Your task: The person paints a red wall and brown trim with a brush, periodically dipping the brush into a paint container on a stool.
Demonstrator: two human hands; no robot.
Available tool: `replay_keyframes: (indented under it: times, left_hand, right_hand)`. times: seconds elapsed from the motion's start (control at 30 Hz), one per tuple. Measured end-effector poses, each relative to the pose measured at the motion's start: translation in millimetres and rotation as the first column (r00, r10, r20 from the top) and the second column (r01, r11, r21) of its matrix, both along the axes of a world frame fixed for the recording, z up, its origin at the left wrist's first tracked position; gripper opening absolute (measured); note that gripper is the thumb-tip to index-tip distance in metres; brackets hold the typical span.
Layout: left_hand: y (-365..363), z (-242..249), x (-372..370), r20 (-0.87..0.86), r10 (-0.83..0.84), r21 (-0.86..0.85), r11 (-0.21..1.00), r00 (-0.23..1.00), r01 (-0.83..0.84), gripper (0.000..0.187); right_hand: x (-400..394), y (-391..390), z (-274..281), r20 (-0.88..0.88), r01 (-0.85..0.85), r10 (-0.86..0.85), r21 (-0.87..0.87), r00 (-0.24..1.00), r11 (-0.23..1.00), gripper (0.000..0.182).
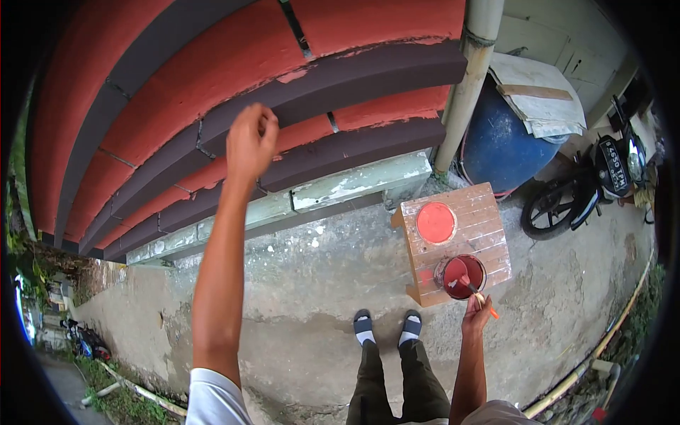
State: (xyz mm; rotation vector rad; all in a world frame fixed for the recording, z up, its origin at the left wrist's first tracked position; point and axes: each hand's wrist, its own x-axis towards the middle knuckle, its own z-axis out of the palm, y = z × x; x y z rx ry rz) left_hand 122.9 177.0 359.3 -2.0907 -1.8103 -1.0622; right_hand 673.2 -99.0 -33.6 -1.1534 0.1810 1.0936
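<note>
In the head view my right hand (476,315) grips a paintbrush (464,280) near its handle, the orange end sticking out past my fingers. The brush's head is over the open mouth of a paint can (481,268) with red paint inside. That can stands on a small wooden stool (489,219), beside a round lid (435,222) coated in red paint. Raised at the left, my left hand (251,142) has its fingers curled in, with nothing seen in them. It overlaps the red and dark-brown banded wall (354,78).
A pale pipe (467,92) runs up the wall's right end. Beside it stands a blue barrel (506,142) topped by boards (535,92). A motorcycle (588,184) is parked at right. Paint-spotted concrete (304,269) lies around my feet; a bamboo pole (609,336) edges it.
</note>
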Motion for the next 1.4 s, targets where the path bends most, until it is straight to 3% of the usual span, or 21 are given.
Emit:
replay_keyframes:
  times: [0.2,0.37,0.5,0.6,0.8,0.9,1.0,1.2,1.4]
  left_hand:
    - [63,30,-12,-0.249,0.112,-0.002,0.993,0.962,-0.116,0.031]
    - [87,15,-13,-0.131,0.203,-0.034,0.977,0.970,-0.209,0.045]
    - [84,12,-10,0.008,0.244,0.042,0.969,0.970,-0.244,0.045]
    - [88,10,-12,-0.058,0.255,0.057,0.966,0.965,-0.252,0.045]
    - [88,11,-10,-0.058,0.285,0.000,0.958,0.957,-0.286,0.049]
    - [90,10,-10,-0.091,0.301,0.009,0.954,0.949,-0.301,0.048]
    - [91,9,-9,-0.125,0.315,0.046,0.949,0.941,-0.311,0.047]
    - [91,8,-9,-0.175,0.313,0.031,0.949,0.933,-0.313,0.044]
    - [92,9,-6,-0.182,0.314,0.074,0.949,0.932,-0.305,0.043]
  right_hand:
    - [1,-1,3,-0.103,0.145,-0.149,-0.037,0.984,0.989,0.049]
    - [6,-6,-6,-0.220,0.154,-0.157,-0.031,0.963,0.988,0.046]
    - [-7,1,7,-0.281,0.146,-0.128,0.044,0.951,0.988,0.039]
    - [-18,14,23,-0.454,0.122,-0.026,0.184,0.891,0.975,0.031]
    - [-63,91,100,-0.523,0.144,0.058,0.338,0.851,0.930,0.017]
    - [-81,141,113,-0.474,0.120,0.148,0.489,0.868,0.864,0.028]
    - [-96,204,118,-0.474,0.066,0.174,0.448,0.863,0.892,0.021]
    - [-149,345,156,-0.060,-0.079,0.122,0.477,0.991,0.876,0.031]
    - [-183,443,148,0.101,0.043,-0.103,0.471,0.990,0.881,0.024]
